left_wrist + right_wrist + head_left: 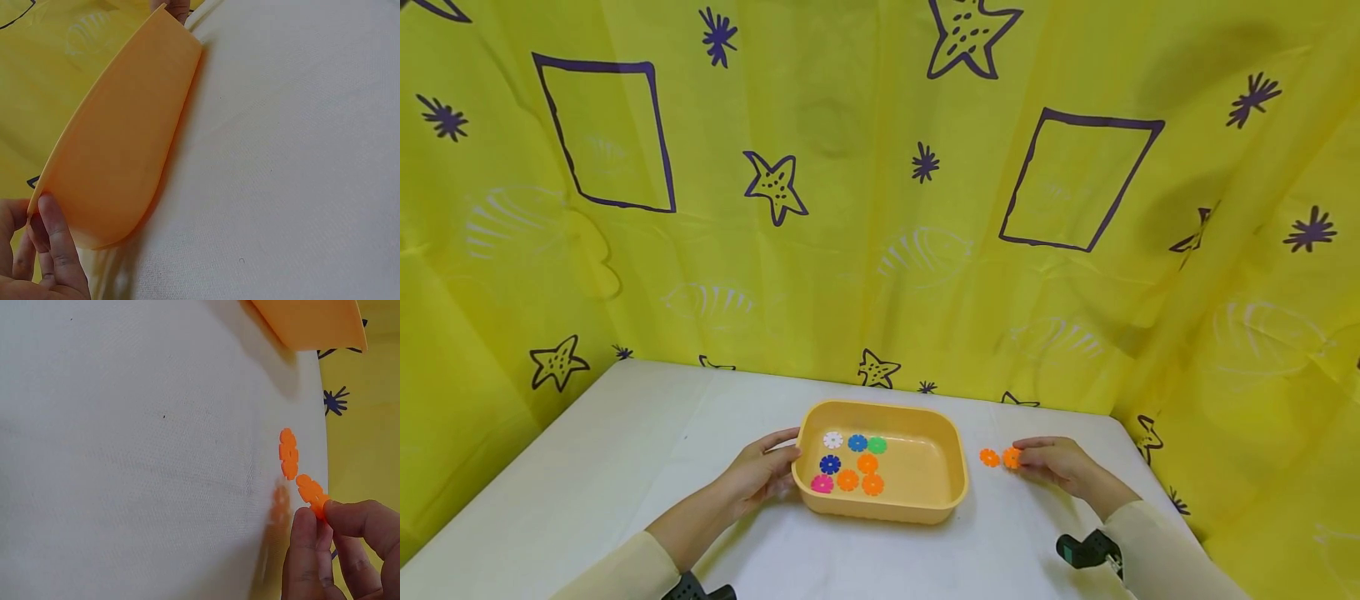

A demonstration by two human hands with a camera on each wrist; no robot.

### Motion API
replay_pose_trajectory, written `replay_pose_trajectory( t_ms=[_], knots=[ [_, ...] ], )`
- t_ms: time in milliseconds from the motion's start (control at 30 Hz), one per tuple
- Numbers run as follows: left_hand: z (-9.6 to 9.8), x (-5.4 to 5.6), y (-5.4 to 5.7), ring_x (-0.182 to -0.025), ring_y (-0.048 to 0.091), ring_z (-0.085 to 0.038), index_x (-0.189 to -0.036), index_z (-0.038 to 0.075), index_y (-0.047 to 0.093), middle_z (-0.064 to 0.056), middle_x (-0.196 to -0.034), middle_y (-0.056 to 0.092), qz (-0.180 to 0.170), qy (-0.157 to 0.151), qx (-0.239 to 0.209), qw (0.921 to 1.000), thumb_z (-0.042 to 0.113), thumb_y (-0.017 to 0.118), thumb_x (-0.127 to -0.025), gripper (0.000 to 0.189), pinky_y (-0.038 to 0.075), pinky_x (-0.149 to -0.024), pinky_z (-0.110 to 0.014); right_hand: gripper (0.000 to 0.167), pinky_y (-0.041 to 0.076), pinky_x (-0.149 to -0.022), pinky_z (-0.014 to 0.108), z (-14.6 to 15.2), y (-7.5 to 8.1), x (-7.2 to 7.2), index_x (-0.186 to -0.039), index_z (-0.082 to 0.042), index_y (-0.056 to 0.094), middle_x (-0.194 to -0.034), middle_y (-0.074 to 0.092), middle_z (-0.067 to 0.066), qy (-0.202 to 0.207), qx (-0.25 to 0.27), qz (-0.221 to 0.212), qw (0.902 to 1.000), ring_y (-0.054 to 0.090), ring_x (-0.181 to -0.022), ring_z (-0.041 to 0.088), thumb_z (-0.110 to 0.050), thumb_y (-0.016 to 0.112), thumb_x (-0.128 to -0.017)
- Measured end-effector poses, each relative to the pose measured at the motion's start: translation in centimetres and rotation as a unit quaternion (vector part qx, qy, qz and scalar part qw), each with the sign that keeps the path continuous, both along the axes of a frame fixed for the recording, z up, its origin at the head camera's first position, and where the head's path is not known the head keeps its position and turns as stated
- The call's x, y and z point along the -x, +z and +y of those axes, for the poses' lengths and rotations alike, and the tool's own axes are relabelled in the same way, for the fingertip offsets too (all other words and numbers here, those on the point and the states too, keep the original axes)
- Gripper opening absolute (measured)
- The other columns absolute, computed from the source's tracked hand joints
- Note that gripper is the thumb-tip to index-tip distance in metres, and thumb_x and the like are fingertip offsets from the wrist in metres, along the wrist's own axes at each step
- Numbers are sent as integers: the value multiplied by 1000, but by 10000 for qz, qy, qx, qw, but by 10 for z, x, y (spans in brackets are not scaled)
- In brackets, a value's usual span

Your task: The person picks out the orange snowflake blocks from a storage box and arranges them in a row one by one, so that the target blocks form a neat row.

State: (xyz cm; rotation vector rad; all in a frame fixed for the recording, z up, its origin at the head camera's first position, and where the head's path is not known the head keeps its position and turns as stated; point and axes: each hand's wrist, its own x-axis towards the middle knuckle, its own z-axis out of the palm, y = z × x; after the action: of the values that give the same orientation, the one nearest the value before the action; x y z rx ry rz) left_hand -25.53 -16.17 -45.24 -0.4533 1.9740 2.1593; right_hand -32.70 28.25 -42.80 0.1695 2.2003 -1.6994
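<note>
My left hand (763,471) grips the left end of a yellow-orange plastic tub (917,507); in the left wrist view its fingers (62,250) hold the rim at a corner. Inside the tub lie several snowflake discs, among them a white disc (832,440), a green disc (877,445), a dark blue disc (830,464) and a pink disc (822,483). Right of the tub, my right hand (1060,462) pinches an orange snowflake disc (312,492) between thumb and fingertips. A second orange snowflake disc (288,454) is right beside it, edge to edge in the right wrist view.
A white cloth covers the table (647,450). Yellow curtain (835,292) with starfish and fish drawings hangs behind and at both sides. Dark wrist devices sit below both hands, the right device (1086,550) being plainest.
</note>
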Motion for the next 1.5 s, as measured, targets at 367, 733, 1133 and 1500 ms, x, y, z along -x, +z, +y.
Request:
replay_pose_trajectory(
  t_ms=[367, 733, 1133, 1500],
  knots=[
    [0, -1, 1, -68, 63, -13, -140, 6, 51, -9, -96, 70, 17, 0, 18, 10000, 12, 62, -94, 47, 53, -61, -21, 34, 60, -75, 28, 2, -10, 4, -121, 19, 57, -88, 69, 5, -215, 60, -91, 9997, 69, -77, 16, 7, 62, -90],
    [0, -2, 1, -70, 63, -14, -140, 6, 51, -10, -99, 70, 15, -14, 62, 10000, 12, 62, -95, 47, 54, -61, -22, 36, 60, -76, 29, -3, -12, 9, -122, 19, 56, -90, 70, 6, -230, -168, -30, 9996, 68, -78, 16, 5, 63, -90],
    [-1, -2, 1, -67, 61, -13, -140, 7, 51, -10, -98, 70, -21, -18, 45, 10000, 12, 62, -95, 47, 51, -59, -20, 34, 60, -76, 29, -8, -11, 13, -119, 19, 58, -94, 71, 12, -365, -814, 175, 9959, 68, -77, 16, 4, 64, -89],
    [-1, -2, 2, -64, 60, -11, -139, 7, 52, -9, -97, 70, 5, -33, 34, 10000, 12, 62, -95, 46, 50, -57, -19, 35, 60, -75, 29, -4, -4, 9, -117, 23, 55, -88, 72, 8, -260, -676, 288, 9970, 67, -74, 14, 4, 63, -90]
  ],
)
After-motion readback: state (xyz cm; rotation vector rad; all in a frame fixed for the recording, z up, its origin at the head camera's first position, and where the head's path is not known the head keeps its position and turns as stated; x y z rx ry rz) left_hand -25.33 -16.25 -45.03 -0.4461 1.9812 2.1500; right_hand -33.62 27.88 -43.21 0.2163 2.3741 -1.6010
